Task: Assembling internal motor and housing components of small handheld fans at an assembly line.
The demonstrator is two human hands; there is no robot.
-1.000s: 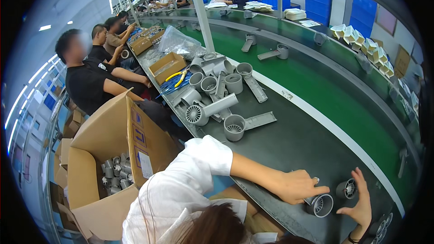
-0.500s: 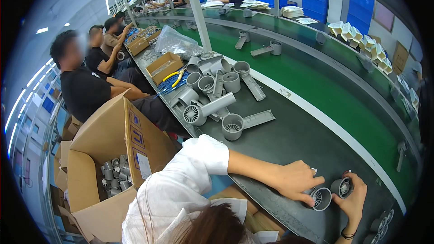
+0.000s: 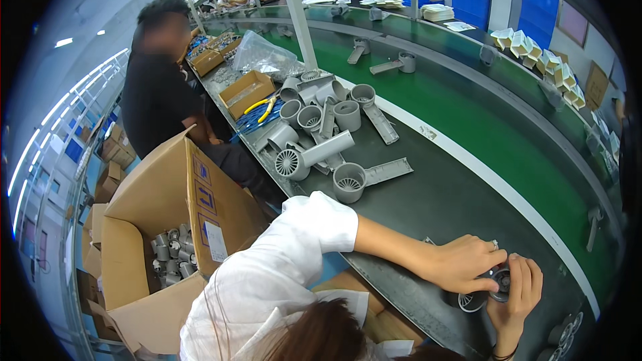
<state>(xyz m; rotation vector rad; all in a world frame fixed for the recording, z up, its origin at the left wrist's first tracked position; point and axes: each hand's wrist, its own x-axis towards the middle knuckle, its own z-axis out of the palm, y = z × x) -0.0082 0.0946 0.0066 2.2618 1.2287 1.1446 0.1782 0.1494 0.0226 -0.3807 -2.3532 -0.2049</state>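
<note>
My right hand (image 3: 519,294) is curled around a short grey cup-shaped part (image 3: 499,285) with a dark round core, held just above the dark worktop. My left hand (image 3: 461,264), a ring on one finger, reaches over from the left. Its fingers bend over the same part and a thumb or fingertip presses its rim. Exactly how the left fingers grip is partly hidden. Directly below the left hand lies a grey round housing (image 3: 470,303) with a spoked grille, mostly covered by the hand.
Grey handled housings (image 3: 349,182) pile up on the worktop to the left, beside yellow-handled pliers (image 3: 257,105). More round parts (image 3: 565,331) stand at lower right. An open carton (image 3: 127,247) of grey parts is at my left. A green conveyor (image 3: 461,110) runs beyond; a co-worker (image 3: 160,73) sits left.
My left hand has moved right, off the grille housing and onto the cup-shaped part in my right hand. The right hand has turned that part slightly. The nearest co-worker has leaned in toward the bench.
</note>
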